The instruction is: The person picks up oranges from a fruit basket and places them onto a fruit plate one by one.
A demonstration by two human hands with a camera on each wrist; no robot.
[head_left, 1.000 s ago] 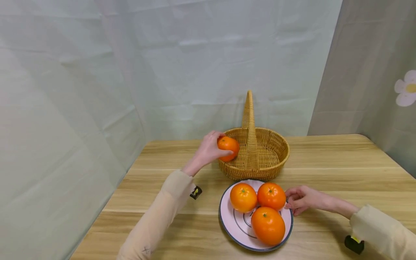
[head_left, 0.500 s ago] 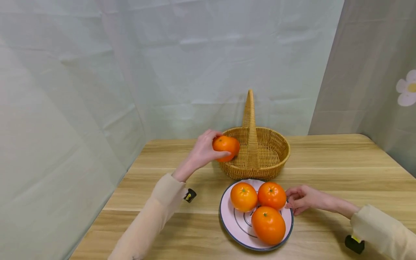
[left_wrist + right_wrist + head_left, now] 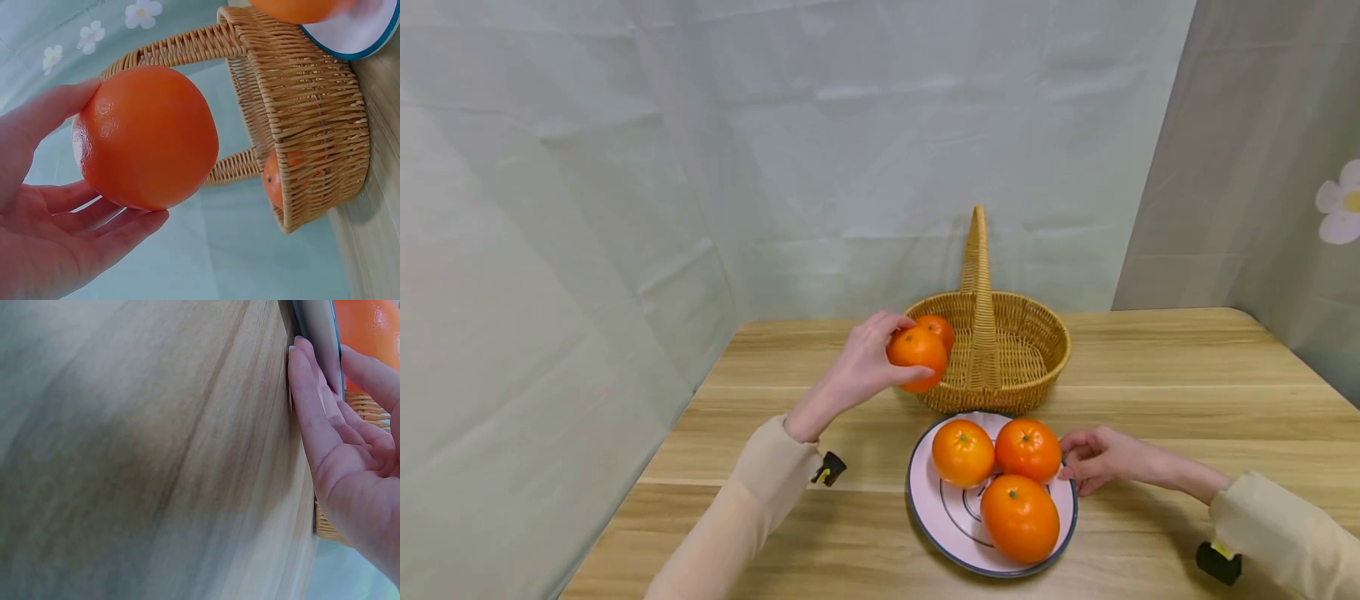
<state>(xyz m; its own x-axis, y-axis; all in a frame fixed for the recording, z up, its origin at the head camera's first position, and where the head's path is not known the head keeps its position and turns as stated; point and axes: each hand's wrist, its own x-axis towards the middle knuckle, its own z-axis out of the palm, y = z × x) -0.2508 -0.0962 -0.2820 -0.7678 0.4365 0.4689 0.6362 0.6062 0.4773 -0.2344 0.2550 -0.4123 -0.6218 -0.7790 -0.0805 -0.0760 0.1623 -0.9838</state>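
Note:
My left hand [image 3: 867, 357] grips an orange [image 3: 917, 358] at the left rim of the wicker basket [image 3: 1026, 392], thumb on one side and fingers on the other. In the left wrist view the held orange [image 3: 150, 137] hangs beside the basket's handle. Behind it, another orange [image 3: 937, 328] lies inside the basket, partly hidden. My right hand [image 3: 1101, 460] pinches the right edge of a white plate [image 3: 936, 525] with a dark blue rim. In the right wrist view, its fingers [image 3: 306, 387] lie under the plate and its thumb above. Three oranges [image 3: 1019, 518] rest on the plate.
The basket's tall handle [image 3: 979, 283] arches over its middle. The plate stands right in front of the basket on a wooden table [image 3: 1187, 375]. A pale cloth [image 3: 880, 150] hangs behind the table and along its left side.
My left hand has moved the held orange left and toward me, from over the basket to its left rim, uncovering the orange inside. My right hand and the plate have stayed put.

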